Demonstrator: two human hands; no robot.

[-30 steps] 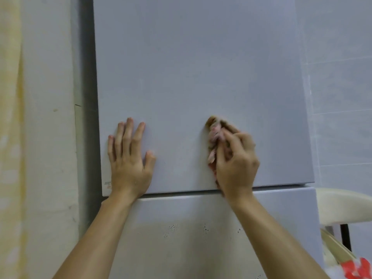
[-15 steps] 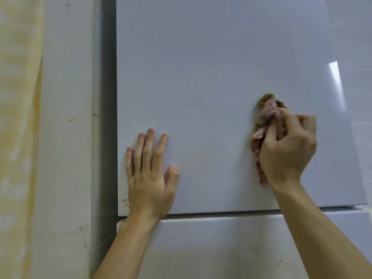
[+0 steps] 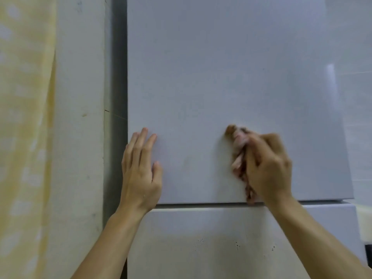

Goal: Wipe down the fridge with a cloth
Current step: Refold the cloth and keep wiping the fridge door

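The pale grey fridge fills the middle of the head view, its upper door ending at a seam above a lower door with a few dark specks. My left hand lies flat with straight fingers on the upper door's lower left corner. My right hand grips a crumpled pinkish-brown cloth and presses it on the upper door just above the seam. Most of the cloth is hidden under my fingers and is blurred.
A white wall strip and a dark gap run along the fridge's left side. A pale yellow curtain hangs at the far left. Light tiled wall shows to the right, with a cream object at the right edge.
My right hand has swept the cloth left and down across the upper door, back toward the seam. My left hand stays flat on the door's lower left part.
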